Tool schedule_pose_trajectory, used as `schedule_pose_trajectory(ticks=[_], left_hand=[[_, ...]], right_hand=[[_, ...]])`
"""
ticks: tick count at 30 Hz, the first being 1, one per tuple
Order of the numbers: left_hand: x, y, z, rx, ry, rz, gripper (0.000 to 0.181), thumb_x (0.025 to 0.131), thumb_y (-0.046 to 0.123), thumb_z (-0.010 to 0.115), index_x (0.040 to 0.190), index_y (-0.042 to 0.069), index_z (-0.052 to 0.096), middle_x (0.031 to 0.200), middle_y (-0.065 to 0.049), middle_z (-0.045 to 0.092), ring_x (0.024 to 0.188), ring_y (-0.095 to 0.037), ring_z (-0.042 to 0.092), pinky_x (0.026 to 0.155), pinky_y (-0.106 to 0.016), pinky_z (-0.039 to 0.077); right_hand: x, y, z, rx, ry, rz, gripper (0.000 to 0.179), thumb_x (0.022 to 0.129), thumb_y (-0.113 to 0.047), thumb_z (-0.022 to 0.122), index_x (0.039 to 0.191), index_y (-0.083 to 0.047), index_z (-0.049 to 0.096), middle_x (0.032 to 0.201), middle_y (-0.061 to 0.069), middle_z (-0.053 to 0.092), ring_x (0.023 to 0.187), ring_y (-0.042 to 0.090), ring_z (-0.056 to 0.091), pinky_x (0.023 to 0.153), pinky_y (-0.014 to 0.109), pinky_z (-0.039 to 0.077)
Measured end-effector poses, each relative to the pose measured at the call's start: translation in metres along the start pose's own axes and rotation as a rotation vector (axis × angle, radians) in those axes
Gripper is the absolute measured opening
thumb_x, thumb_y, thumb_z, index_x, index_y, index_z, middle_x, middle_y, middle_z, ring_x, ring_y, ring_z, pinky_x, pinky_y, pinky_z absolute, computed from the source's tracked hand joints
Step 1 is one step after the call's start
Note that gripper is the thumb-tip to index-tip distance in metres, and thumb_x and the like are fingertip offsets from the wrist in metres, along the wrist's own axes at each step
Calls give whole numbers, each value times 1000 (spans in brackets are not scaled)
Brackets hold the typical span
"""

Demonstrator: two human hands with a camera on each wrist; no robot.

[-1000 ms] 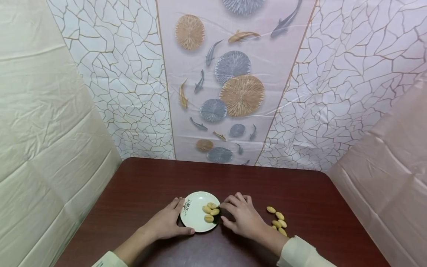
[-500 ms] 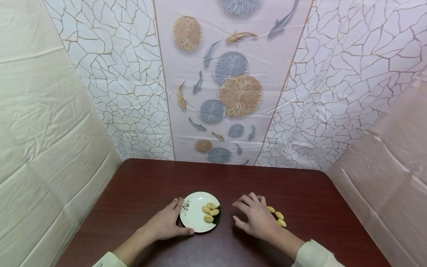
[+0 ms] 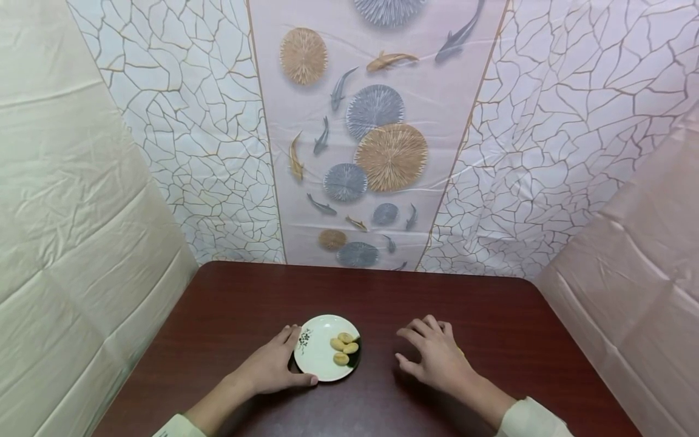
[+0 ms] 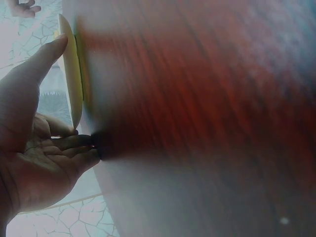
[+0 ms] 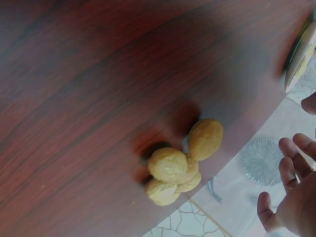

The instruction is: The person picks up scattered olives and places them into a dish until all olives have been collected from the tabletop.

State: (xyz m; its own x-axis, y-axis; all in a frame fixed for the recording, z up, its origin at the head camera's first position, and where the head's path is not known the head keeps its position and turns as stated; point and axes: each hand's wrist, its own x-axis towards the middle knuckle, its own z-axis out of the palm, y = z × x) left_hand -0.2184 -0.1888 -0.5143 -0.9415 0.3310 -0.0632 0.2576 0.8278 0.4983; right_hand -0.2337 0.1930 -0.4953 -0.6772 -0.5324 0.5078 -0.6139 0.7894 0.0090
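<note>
A small white plate (image 3: 319, 361) with a dark floral print and a dark patch on its right rim stands on the table. Several small yellow oval pieces (image 3: 351, 348), like little fruits or nuts, lie on its right half. My left hand (image 3: 273, 364) grips the plate's left side, thumb on the near rim and fingers at the far left edge. To the right of the plate hovers my right hand (image 3: 439, 358), fingers loosely bent and holding nothing. In the right wrist view several more yellow oval pieces (image 5: 169, 165) are bunched on the table; the hand almost entirely hides them in the head view.
The dark red-brown wooden table (image 3: 256, 294) has rounded far corners. Behind it hangs a cloth (image 3: 338, 67) printed with fish and round leaf shapes. Pale fabric walls (image 3: 82, 243) close in both sides.
My right hand has moved away from the plate to the right, over the loose yellow pieces, covering them in the head view. The left hand keeps its place on the plate.
</note>
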Motion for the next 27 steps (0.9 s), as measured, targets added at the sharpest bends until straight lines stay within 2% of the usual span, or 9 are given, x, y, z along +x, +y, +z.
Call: schedule_pose_trajectory(ticks=[12, 23, 27], left_hand=[[1, -4, 4, 9, 5, 0, 133, 79, 75, 87, 169, -7, 35, 174, -33, 38, 162, -47, 41, 123, -62, 47], [1, -3, 3, 5, 1, 2, 132, 80, 74, 87, 169, -7, 34, 174, -33, 37, 163, -47, 40, 124, -62, 47], [1, -3, 2, 2, 2, 1, 131, 80, 73, 87, 169, -7, 34, 174, -32, 38, 163, -47, 40, 124, -62, 46]], right_hand=[[-11, 20, 1, -25, 8, 50, 41, 80, -34, 97, 114, -18, 81, 106, -6, 72, 97, 17, 58, 84, 54, 48], [-19, 39, 1, -13, -102, 165, 38, 87, -34, 94, 118, -16, 82, 112, -4, 72, 102, 20, 58, 87, 58, 47], [-21, 44, 2, -21, -116, 180, 39, 87, -34, 95, 118, -16, 81, 112, -3, 73, 102, 22, 57, 88, 61, 46]])
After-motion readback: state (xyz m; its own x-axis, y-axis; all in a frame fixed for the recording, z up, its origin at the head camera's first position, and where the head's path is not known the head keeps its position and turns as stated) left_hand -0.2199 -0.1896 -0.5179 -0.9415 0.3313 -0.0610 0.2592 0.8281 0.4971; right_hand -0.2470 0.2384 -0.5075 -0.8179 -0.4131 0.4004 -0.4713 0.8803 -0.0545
